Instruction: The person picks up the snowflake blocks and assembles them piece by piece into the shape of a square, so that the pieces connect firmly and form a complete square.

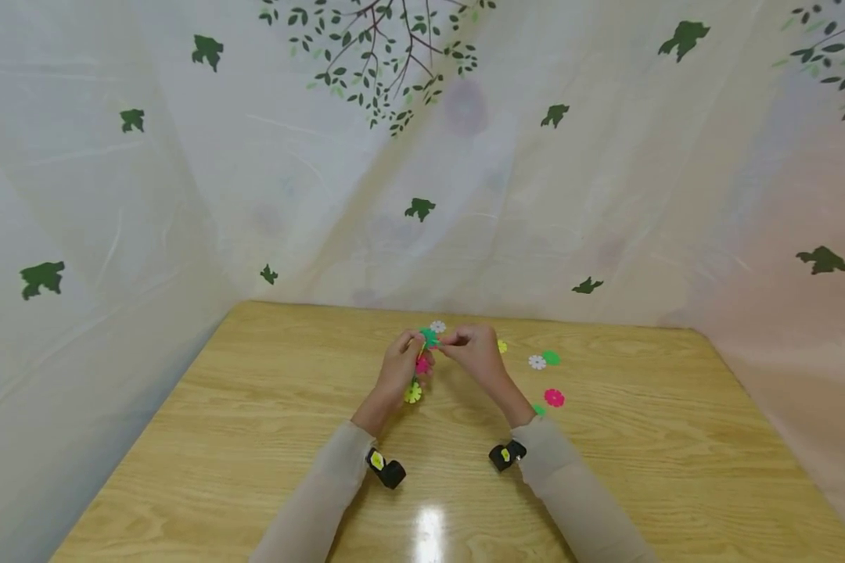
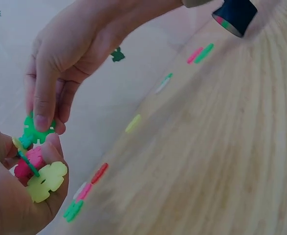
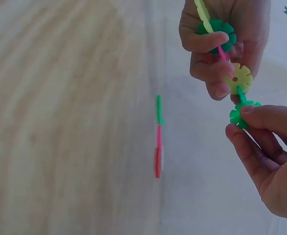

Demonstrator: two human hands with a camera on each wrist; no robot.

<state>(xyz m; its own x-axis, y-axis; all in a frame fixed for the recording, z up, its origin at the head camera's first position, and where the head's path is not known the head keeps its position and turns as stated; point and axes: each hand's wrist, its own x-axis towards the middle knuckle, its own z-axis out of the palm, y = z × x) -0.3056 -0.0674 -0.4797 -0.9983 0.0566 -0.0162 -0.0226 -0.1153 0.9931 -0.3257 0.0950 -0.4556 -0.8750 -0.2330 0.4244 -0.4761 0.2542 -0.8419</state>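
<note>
Evidently, a chain of notched discs (image 3: 223,35) is held above the far middle of the table (image 1: 267,407). It is gripped by the left hand (image 1: 397,367), with the fingers curled round it; a yellow disc (image 1: 413,392) is seen hanging at its near end, with a pink disc (image 1: 422,365) above. At the far end, an end green disc (image 3: 236,117) is pinched between the thumb and fingers of the right hand (image 1: 477,356); whether it is fully joined cannot be told.

A white disc (image 1: 438,326) is noted beyond the hands. To the right, a loose yellow disc (image 1: 502,346) is partly hidden by the right hand. Farther right, a second white disc (image 1: 537,362) is found beside a loose green disc (image 1: 552,357), and nearer lies a loose pink disc (image 1: 554,398).
</note>
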